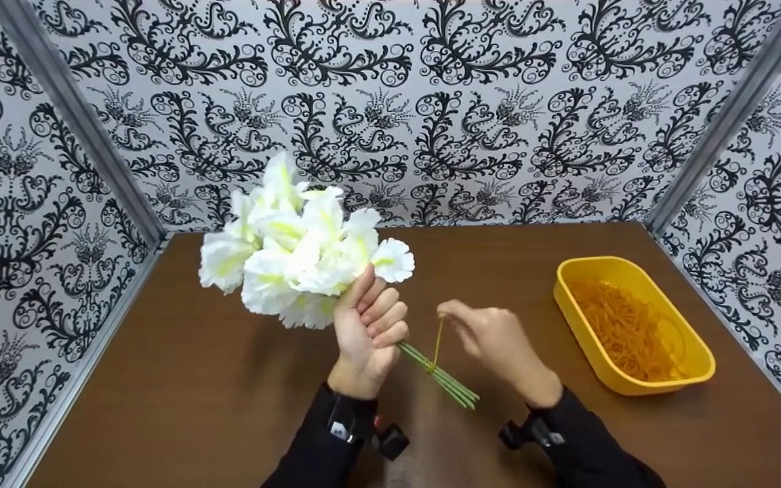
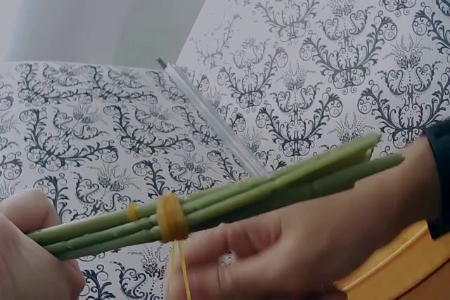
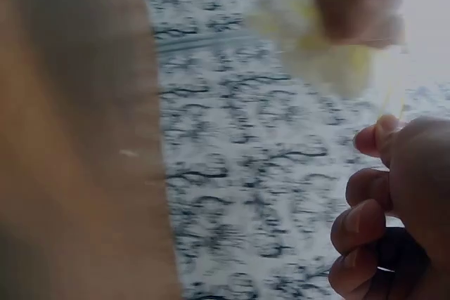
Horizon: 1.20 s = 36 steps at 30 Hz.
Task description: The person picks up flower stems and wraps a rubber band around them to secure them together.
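Note:
My left hand [image 1: 368, 329] grips a bunch of white artificial flowers [image 1: 302, 251] by the green stems [image 1: 455, 388], just under the blossoms. The bunch is tilted, with its heads to the upper left and the stem ends to the lower right. A yellow rubber band [image 2: 171, 217] is wrapped round the stems below that hand. From it a stretched loop runs up to my right hand [image 1: 499, 339], which pinches it between thumb and index finger. In the right wrist view the flowers are blurred behind the left hand [image 3: 358, 5].
A yellow plastic tub [image 1: 570, 318] holding many loose rubber bands [image 1: 624, 332] stands on the brown table [image 1: 228, 407] at the right. Patterned black-and-white panels [image 1: 390, 102] wall in the table at the back and both sides.

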Motion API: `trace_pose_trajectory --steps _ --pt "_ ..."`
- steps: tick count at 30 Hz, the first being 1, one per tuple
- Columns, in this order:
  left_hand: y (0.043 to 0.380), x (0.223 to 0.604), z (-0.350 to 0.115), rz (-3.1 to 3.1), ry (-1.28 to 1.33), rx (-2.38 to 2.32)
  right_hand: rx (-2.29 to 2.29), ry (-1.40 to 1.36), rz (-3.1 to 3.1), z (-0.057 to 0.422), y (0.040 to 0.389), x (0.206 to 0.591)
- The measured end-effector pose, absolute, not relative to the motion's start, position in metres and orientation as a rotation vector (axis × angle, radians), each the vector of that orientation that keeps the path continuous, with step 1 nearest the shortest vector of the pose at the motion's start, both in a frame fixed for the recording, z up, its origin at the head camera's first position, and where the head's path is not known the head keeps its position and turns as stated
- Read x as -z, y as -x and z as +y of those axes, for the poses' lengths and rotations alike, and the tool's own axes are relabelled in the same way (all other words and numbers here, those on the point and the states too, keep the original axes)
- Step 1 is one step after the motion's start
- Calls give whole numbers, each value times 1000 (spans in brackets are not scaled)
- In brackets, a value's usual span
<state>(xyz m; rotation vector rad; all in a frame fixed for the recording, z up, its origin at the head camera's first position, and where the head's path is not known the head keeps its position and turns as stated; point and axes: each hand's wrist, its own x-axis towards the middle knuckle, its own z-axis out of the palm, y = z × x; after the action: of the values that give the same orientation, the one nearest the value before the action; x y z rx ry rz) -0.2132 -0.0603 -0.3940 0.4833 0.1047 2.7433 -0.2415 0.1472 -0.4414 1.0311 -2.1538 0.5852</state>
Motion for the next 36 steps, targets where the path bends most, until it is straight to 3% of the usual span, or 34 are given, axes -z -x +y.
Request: trace_pose_trajectory --steps 5,11,23,36 --pt "214 397 -61 2 -510 -2788 -565 -1115 -2220 124 237 467" --pt "216 398 -67 -44 -537 -2904 -599 -1212 -2169 97 206 478" --pt "219 394 -76 116 -512 -3137 -614 -1148 -2444 79 151 452" --pt "223 396 -83 129 -694 -3070 -541 -1165 -2192 104 146 412"
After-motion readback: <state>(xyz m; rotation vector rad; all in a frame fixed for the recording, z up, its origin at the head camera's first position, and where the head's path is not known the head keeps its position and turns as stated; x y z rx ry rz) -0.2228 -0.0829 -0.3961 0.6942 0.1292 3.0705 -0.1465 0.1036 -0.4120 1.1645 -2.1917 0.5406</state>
